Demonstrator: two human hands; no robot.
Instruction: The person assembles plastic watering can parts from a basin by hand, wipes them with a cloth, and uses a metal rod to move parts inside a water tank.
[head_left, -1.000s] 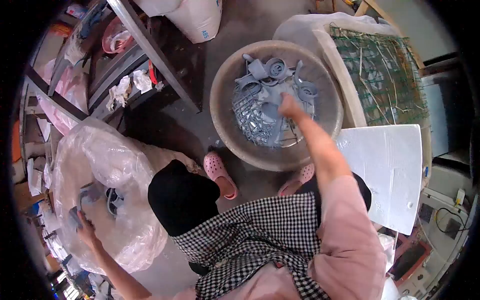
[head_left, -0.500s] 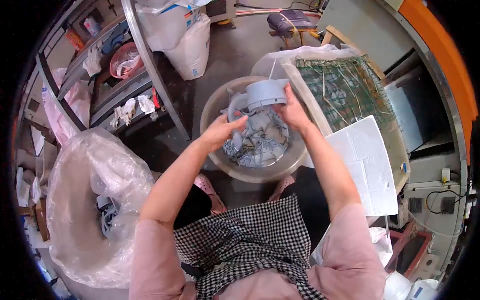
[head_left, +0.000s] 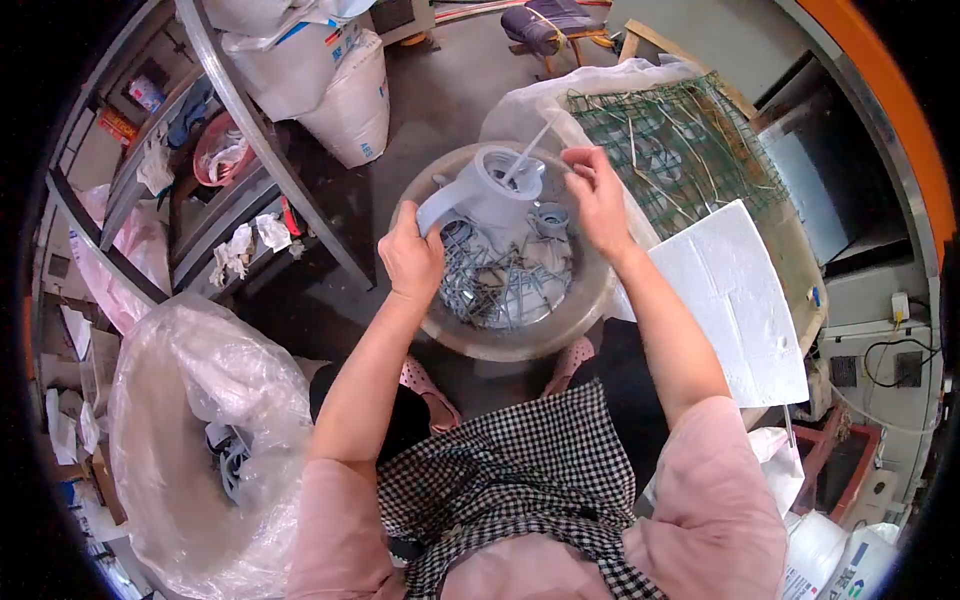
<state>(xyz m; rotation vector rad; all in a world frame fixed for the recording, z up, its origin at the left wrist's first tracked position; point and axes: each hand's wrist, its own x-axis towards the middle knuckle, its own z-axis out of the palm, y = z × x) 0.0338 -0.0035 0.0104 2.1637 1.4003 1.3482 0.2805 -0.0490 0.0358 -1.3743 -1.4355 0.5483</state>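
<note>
A grey plastic jug-like part (head_left: 500,195) with a long handle and a thin rod standing up from it is above the round basin (head_left: 412,300). My left hand (head_left: 412,250) is wrapped round the end of its handle. To the right of the part, my right hand (head_left: 597,200) is raised with its fingers bent; whether it touches the rod or a thin piece I cannot make out. Beneath, the basin holds many thin grey plastic scraps (head_left: 510,290) and a round grey part (head_left: 549,220).
At the left stands a clear plastic bag (head_left: 160,420) with grey parts inside. A metal rack (head_left: 270,160) is behind it. White sacks (head_left: 345,110) stand at the back. Green mesh (head_left: 680,150) and a white foam board (head_left: 735,310) are at the right.
My left hand has gone from the plastic bag to the part's handle. The part has turned and now shows its open end. My right hand has come off its side.
</note>
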